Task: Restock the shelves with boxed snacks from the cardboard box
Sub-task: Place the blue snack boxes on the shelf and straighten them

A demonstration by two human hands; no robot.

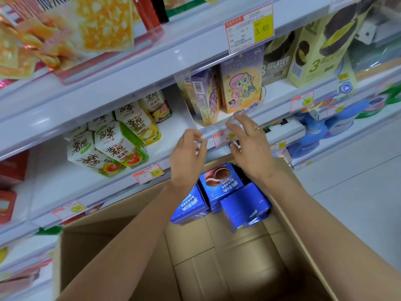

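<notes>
Cardboard box (97,246) is open, its near end cut off by the frame. Blue snack boxes (219,183) lie at its far end, partly hidden by the wrists. Left hand (187,157): grip released, fingers loosely bent, empty. Right hand (249,148): grip released, fingers spread, tips at the shelf (173,124) front rail; contact unclear. Cartoon boxes (240,83) stand just behind.

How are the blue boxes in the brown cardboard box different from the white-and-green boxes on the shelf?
The blue cardboard snack boxes lie in the brown cardboard box; the white-and-green boxes sit on the shelf. Blue ones show a brown cake; white ones show tomatoes and black writing. Both are tilted.
</notes>
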